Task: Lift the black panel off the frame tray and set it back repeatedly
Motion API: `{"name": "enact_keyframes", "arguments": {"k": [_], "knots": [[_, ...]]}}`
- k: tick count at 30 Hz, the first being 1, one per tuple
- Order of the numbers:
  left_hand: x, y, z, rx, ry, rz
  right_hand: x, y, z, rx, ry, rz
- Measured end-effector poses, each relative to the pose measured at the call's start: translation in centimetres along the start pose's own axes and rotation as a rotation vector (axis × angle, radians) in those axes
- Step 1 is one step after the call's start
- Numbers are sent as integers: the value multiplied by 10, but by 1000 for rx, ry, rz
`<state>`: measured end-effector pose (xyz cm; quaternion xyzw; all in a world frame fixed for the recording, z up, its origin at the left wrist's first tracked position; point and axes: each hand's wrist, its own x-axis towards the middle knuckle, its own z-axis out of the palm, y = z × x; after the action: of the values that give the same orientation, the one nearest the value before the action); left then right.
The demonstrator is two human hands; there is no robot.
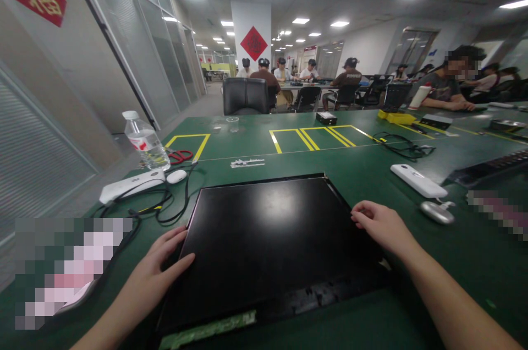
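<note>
A flat black display panel (pixel 268 234) lies on the green table in front of me, with a strip of green circuit board (pixel 210 328) at its near edge. At its left side, my left hand (pixel 165 262) holds the edge, thumb over the top and fingers along the rim. The fingers of my right hand (pixel 373 220) are pinched together at the panel's right rim. Their tips touch the dark frame there, and what lies between them is partly hidden.
Left of the panel are a water bottle (pixel 146 143), red-handled scissors (pixel 180 157), a white power strip (pixel 132 185), a white mouse (pixel 176 176) and black cables (pixel 165 201). On the right lie a white device (pixel 418 180) and a silver mouse (pixel 437 212). A person (pixel 449 86) sits at far right.
</note>
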<state>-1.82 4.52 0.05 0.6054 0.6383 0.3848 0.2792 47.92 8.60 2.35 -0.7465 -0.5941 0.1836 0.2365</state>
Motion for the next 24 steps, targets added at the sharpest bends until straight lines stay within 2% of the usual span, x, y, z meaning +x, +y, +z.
{"name": "enact_keyframes", "arguments": {"k": [8,16,24], "knots": [[1,-4,2,153,-33,60,-1,0,2,43,6,-3],[1,-10,3,183,4,100,1,2,2,45,5,-9],[2,-4,3,285,-10,130,0,-1,2,22,9,2]]}}
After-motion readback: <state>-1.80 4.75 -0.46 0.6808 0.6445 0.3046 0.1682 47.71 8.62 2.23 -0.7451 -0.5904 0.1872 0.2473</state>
